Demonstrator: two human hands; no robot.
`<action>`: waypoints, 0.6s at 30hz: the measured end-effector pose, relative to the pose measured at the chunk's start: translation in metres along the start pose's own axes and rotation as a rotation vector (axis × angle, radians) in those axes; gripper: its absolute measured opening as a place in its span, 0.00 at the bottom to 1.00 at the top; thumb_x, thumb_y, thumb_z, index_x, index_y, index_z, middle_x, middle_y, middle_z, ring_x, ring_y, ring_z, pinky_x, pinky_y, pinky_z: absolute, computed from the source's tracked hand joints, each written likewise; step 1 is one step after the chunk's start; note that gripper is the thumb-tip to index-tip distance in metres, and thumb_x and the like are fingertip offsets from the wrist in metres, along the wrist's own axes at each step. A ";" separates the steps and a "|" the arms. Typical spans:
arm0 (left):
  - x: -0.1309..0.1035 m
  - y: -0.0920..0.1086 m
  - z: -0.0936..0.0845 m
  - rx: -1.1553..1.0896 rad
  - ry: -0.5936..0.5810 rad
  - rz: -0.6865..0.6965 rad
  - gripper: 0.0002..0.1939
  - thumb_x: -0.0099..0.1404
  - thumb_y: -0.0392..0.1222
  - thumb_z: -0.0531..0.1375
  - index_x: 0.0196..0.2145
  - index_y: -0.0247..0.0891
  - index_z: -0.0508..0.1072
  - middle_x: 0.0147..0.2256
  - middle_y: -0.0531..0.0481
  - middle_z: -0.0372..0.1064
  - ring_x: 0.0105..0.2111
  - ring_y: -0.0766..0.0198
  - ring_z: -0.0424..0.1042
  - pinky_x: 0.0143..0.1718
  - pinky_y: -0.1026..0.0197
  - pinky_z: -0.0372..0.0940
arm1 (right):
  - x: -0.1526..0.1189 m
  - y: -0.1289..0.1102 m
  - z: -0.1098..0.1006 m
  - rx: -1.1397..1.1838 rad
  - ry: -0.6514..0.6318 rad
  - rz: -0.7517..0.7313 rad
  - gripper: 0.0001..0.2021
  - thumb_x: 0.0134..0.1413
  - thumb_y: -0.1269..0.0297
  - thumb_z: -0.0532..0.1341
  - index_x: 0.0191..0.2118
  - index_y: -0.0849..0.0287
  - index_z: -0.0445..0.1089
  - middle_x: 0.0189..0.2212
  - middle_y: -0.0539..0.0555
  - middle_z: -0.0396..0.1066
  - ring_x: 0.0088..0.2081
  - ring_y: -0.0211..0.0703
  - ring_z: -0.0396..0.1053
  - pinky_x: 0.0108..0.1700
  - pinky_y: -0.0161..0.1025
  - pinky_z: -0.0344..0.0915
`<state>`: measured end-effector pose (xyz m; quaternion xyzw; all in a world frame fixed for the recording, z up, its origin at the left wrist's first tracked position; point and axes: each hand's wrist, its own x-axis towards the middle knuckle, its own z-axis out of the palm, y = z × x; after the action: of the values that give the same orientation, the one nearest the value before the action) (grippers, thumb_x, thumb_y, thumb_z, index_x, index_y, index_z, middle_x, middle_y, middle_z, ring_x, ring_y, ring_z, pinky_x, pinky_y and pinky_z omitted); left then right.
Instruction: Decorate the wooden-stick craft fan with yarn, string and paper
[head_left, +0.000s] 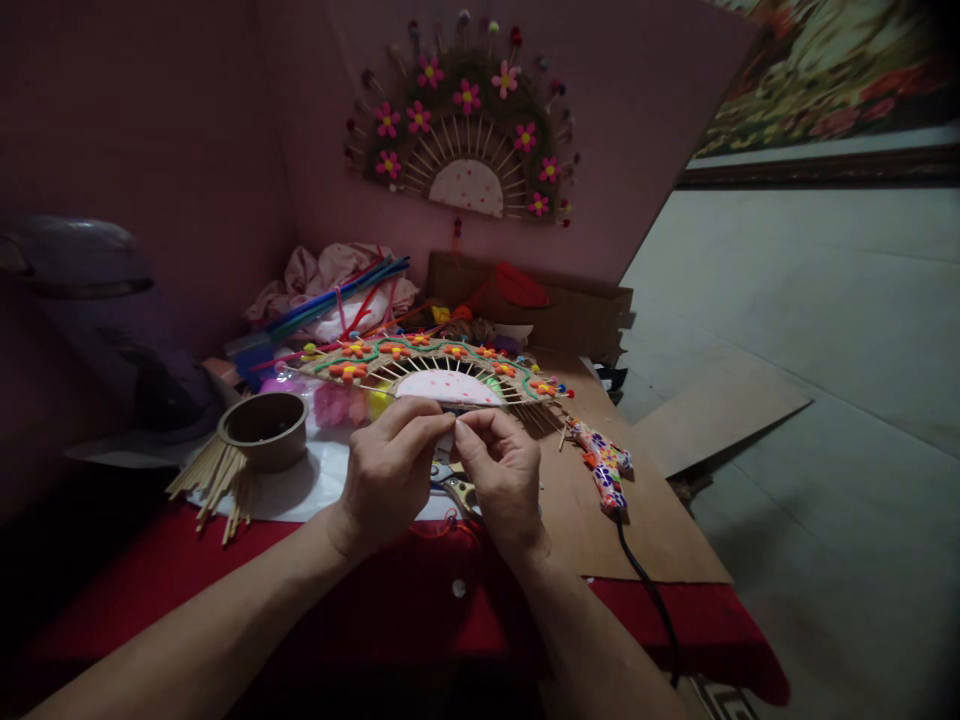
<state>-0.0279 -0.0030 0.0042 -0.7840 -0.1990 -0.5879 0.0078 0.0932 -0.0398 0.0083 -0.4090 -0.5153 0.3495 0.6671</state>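
Observation:
My left hand [390, 470] and my right hand [499, 475] meet at mid-view, fingertips pinched together at the lower edge of a half-round fan craft [450, 388]. Whatever lies between the fingertips is too small to make out. The fan has a pale dotted centre, thin sticks, orange flowers and a green wavy line. Scissors [459, 490] lie partly hidden behind my hands, with thin red cord [442, 527] below them. To the right, a flower-patterned glue gun [601, 465] rests on a cardboard sheet [645, 530].
At left, a round brown pot [264, 425] stands on wooden sticks [217, 485]. Pipe cleaners [330, 297] and pink cloth [322, 270] are heaped behind. A similar fan with pink flowers [466, 120] hangs on the wall. A black cable [649, 590] crosses the red-covered table's [300, 610] right side.

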 end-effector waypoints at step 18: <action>0.010 0.004 0.000 -0.814 -0.037 -0.895 0.07 0.54 0.40 0.66 0.28 0.34 0.74 0.20 0.54 0.67 0.17 0.72 0.62 0.16 0.69 0.59 | 0.001 0.000 -0.001 -0.043 0.010 0.009 0.08 0.49 0.62 0.62 0.27 0.61 0.66 0.19 0.46 0.63 0.20 0.31 0.58 0.22 0.31 0.55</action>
<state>-0.0242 -0.0032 0.0145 -0.5743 -0.2686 -0.5493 -0.5444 0.0940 -0.0391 0.0083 -0.4272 -0.5173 0.3394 0.6593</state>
